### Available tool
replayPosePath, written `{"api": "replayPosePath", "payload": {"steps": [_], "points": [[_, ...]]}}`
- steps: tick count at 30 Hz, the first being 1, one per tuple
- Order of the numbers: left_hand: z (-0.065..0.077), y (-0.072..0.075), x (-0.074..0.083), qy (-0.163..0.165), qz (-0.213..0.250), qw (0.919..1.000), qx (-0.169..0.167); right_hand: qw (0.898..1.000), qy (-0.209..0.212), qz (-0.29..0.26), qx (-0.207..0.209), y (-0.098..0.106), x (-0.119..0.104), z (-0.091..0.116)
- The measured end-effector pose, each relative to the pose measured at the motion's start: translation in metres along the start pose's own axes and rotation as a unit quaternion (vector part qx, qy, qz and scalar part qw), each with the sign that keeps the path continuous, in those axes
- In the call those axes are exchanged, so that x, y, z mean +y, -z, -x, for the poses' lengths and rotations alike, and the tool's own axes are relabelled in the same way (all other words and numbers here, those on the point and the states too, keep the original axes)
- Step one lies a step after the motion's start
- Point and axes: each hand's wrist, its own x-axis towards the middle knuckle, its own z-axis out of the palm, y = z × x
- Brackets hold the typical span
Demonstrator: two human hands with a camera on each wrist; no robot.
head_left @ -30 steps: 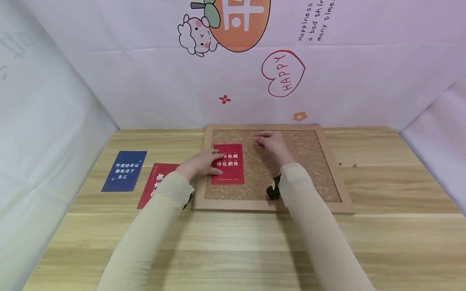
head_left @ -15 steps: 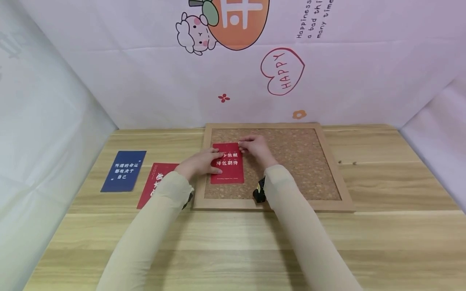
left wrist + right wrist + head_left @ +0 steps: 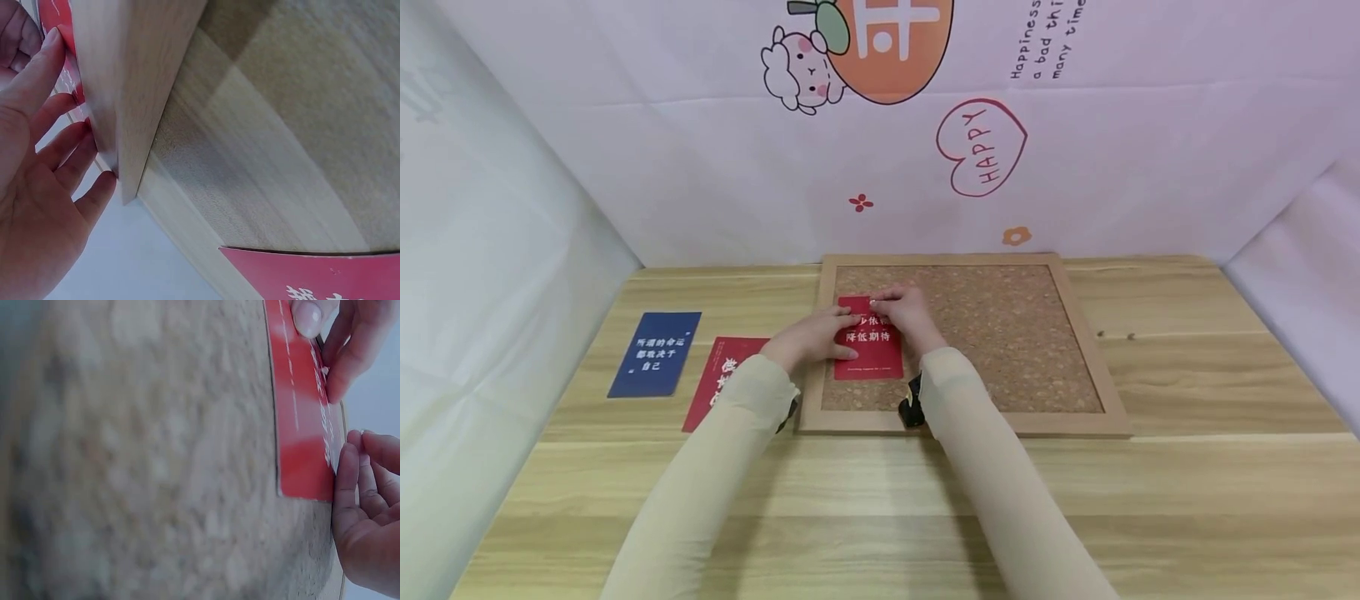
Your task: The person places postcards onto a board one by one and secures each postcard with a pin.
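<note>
A red card with white writing lies on the left part of a wood-framed cork board. My left hand rests over the card's left edge, thumb and fingers spread and pressing it flat; the left wrist view shows its thumb on the red card. At the card's upper part, my right hand pinches a tiny white pin between thumb and forefinger. The right wrist view has this hand beside the card's end; whether the pin touches the card cannot be made out.
Left of the board, a second red card lies partly under the left sleeve. Farther left is a blue card. A white printed cloth stands behind the wooden table.
My right hand has moved left and slightly down, from the bare cork to over the red card's upper part. The left hand has stayed on the card.
</note>
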Motion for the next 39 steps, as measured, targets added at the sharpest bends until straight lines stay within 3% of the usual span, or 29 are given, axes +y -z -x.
{"api": "replayPosePath", "payload": {"steps": [5, 10, 15, 20, 39], "points": [[0.001, 0.000, 0.000, 0.002, 0.004, 1.0000, 0.000, 1.000, -0.002, 0.015, 0.004, -0.004, 0.001, 0.000], [0.002, -0.001, -0.001, -0.004, 0.000, 1.0000, 0.002, 0.999, -0.013, 0.030, 0.040, -0.012, -0.001, -0.001], [0.002, -0.001, -0.003, -0.001, 0.001, 1.0000, 0.003, 0.995, 0.009, 0.065, 0.075, -0.023, -0.002, -0.002], [0.001, -0.001, -0.004, -0.004, -0.006, 1.0000, 0.002, 0.994, 0.012, 0.070, 0.082, -0.028, -0.005, 0.001], [-0.001, -0.002, -0.002, -0.010, -0.006, 0.9999, 0.004, 0.983, -0.054, 0.139, 0.103, -0.028, -0.015, 0.002]]}}
